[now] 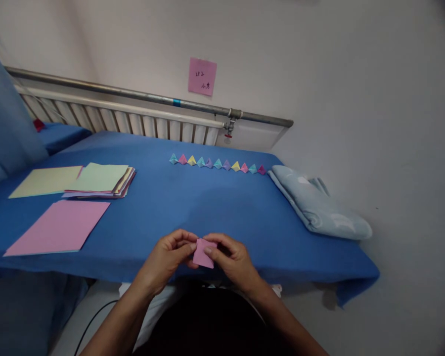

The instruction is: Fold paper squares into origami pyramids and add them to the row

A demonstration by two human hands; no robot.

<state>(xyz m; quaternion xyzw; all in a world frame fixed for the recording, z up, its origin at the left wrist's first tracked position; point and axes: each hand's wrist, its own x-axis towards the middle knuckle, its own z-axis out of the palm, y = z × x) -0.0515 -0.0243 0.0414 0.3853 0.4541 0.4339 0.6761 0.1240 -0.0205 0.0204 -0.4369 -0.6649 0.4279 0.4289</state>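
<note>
A small square of folded pink paper [203, 255] is held up in front of me at the near edge of the table. My left hand [171, 253] pinches its left side between thumb and fingers. On the other side, my right hand [233, 257] grips it, thumb on the front face and fingers behind. Farther back on the blue cloth [152, 198] lies a row of small folded paper pieces [217, 163] in teal, pink, yellow and purple.
Stacked coloured paper [98, 178] lies on the left, beside yellow sheets [46, 181] and pink sheets [59, 227]. A folded light-blue blanket [311, 202] sits at the right end. Behind are a radiator [148, 123], a metal pipe [133, 95] and a pink wall note [202, 76].
</note>
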